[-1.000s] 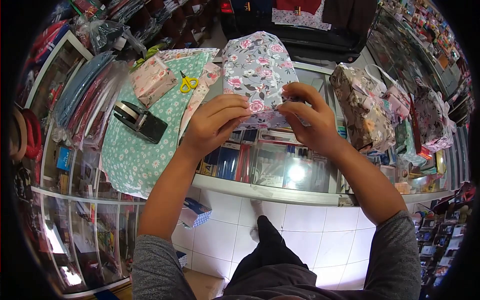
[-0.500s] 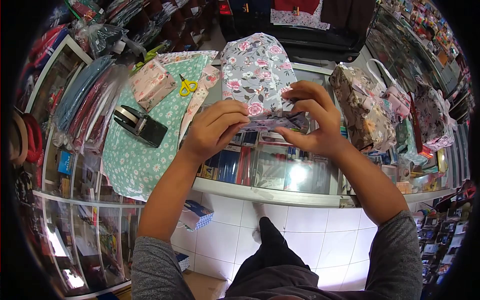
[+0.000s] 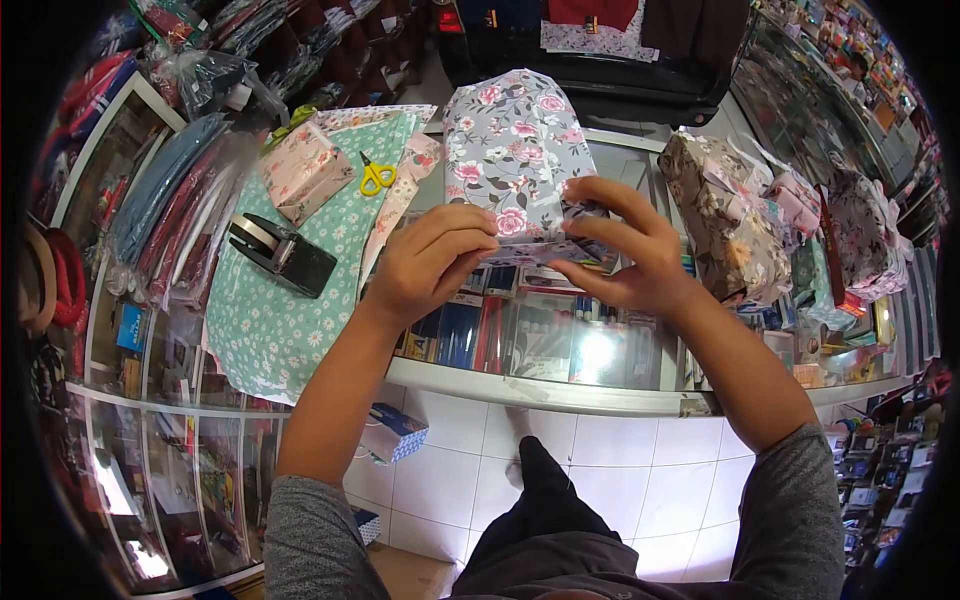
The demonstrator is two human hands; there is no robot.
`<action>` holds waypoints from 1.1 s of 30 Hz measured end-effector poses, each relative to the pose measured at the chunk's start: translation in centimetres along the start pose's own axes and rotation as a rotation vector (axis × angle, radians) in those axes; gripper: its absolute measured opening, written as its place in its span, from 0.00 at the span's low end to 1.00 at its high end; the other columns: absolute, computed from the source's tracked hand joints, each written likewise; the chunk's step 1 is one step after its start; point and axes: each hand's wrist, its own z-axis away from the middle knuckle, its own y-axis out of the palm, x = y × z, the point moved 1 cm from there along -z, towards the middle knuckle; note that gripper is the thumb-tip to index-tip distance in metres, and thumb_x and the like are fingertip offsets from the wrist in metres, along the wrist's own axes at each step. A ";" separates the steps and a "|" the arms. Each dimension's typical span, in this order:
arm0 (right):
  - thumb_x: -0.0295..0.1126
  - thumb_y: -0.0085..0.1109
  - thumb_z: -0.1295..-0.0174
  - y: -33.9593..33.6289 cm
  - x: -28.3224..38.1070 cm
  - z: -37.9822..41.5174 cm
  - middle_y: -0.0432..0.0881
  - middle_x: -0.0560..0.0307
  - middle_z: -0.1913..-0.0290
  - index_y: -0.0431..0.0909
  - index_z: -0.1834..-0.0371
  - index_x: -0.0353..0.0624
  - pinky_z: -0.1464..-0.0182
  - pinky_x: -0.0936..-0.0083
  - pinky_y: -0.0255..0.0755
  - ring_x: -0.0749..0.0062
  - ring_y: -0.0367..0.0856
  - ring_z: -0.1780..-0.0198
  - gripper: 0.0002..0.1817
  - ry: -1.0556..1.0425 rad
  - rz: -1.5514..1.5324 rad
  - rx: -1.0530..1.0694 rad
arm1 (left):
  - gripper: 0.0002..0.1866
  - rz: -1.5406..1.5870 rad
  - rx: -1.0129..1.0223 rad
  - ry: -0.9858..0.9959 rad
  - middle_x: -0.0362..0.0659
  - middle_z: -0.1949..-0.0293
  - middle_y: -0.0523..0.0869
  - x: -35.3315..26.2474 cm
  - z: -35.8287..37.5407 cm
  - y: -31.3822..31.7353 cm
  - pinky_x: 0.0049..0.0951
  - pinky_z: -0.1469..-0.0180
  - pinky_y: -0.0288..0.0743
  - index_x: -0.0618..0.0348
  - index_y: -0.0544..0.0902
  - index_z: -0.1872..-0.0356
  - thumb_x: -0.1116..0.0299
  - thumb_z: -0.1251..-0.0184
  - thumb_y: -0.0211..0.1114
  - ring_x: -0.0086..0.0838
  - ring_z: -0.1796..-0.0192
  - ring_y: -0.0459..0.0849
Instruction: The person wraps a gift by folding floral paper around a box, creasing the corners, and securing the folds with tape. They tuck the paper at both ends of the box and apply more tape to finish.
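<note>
A box in grey floral wrapping paper (image 3: 515,150) sits on the glass counter in front of me. My left hand (image 3: 430,255) is closed on the paper at its near left edge, thumb below and fingers on top. At the near right corner, my right hand (image 3: 635,245) pinches the folded paper edge between thumb and fingers. The underside of the near flap is partly hidden by both hands. Yellow-handled scissors (image 3: 376,178) and a black tape dispenser (image 3: 285,256) lie to the left.
Green daisy-print paper sheets (image 3: 270,345) cover the counter's left part, with a small pink floral package (image 3: 306,172) on them. Brown floral wrapped package (image 3: 725,220) and other wrapped gifts stand at right. The counter's metal front edge (image 3: 540,392) runs before me.
My right hand's fingers have shifted slightly, folding the paper at the near right corner inward. The left hand stays nearly in place.
</note>
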 end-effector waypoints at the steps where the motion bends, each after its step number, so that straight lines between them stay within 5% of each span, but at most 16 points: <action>1: 0.25 0.87 0.50 0.0 0.2 -0.2 0.83 0.38 0.37 0.87 0.52 0.34 0.38 0.63 0.85 0.50 0.88 0.37 0.23 0.000 0.000 0.000 | 0.13 0.001 -0.002 -0.001 0.45 0.51 0.90 0.0 0.0 0.0 0.36 0.49 0.86 0.61 0.86 0.55 0.81 0.40 0.76 0.40 0.48 0.92; 3: 0.25 0.86 0.50 0.1 0.4 -0.7 0.87 0.45 0.46 0.87 0.51 0.35 0.42 0.63 0.86 0.52 0.89 0.42 0.23 -0.039 0.007 0.001 | 0.13 0.003 0.000 -0.007 0.45 0.51 0.90 0.0 0.1 0.0 0.35 0.49 0.86 0.60 0.86 0.55 0.81 0.40 0.77 0.40 0.48 0.92; 7: 0.25 0.86 0.49 0.3 0.0 0.2 0.88 0.41 0.47 0.86 0.51 0.34 0.38 0.60 0.83 0.49 0.88 0.40 0.23 0.117 -0.103 -0.040 | 0.10 0.006 0.028 -0.030 0.48 0.52 0.91 -0.2 0.0 -0.2 0.36 0.45 0.88 0.62 0.87 0.56 0.82 0.36 0.76 0.41 0.46 0.92; 9: 0.25 0.86 0.49 0.0 -0.3 -0.1 0.87 0.42 0.47 0.85 0.53 0.34 0.38 0.59 0.83 0.49 0.88 0.41 0.22 -0.015 -0.048 0.016 | 0.10 0.009 0.028 -0.026 0.48 0.52 0.91 -0.1 0.1 -0.2 0.36 0.45 0.88 0.63 0.87 0.56 0.82 0.36 0.76 0.41 0.46 0.92; 16: 0.26 0.85 0.49 0.2 -0.1 -0.2 0.85 0.45 0.48 0.84 0.59 0.34 0.43 0.62 0.82 0.51 0.87 0.44 0.18 -0.001 -0.059 -0.013 | 0.14 -0.007 0.004 0.021 0.45 0.51 0.90 0.0 0.0 -0.1 0.36 0.48 0.86 0.60 0.85 0.55 0.82 0.42 0.76 0.40 0.48 0.92; 22: 0.22 0.83 0.50 0.2 -0.1 -0.2 0.86 0.45 0.44 0.85 0.63 0.35 0.42 0.60 0.82 0.49 0.85 0.40 0.14 -0.057 0.010 0.020 | 0.10 0.002 0.030 -0.024 0.48 0.52 0.91 -0.2 0.0 -0.4 0.36 0.45 0.88 0.63 0.87 0.56 0.82 0.37 0.76 0.41 0.47 0.92; 28: 0.18 0.80 0.51 0.4 0.0 0.0 0.88 0.51 0.41 0.88 0.63 0.37 0.38 0.58 0.82 0.48 0.83 0.36 0.13 -0.050 0.011 0.026 | 0.13 0.003 -0.006 -0.018 0.46 0.52 0.90 -0.1 0.1 -0.1 0.37 0.48 0.86 0.61 0.86 0.56 0.81 0.40 0.76 0.41 0.48 0.92; 33: 0.16 0.79 0.52 0.5 -0.5 0.1 0.93 0.59 0.49 0.91 0.59 0.39 0.37 0.58 0.84 0.51 0.82 0.39 0.15 0.005 -0.053 0.006 | 0.12 0.014 -0.004 -0.026 0.46 0.52 0.91 0.0 0.1 -0.2 0.36 0.48 0.85 0.61 0.86 0.56 0.81 0.39 0.76 0.41 0.48 0.92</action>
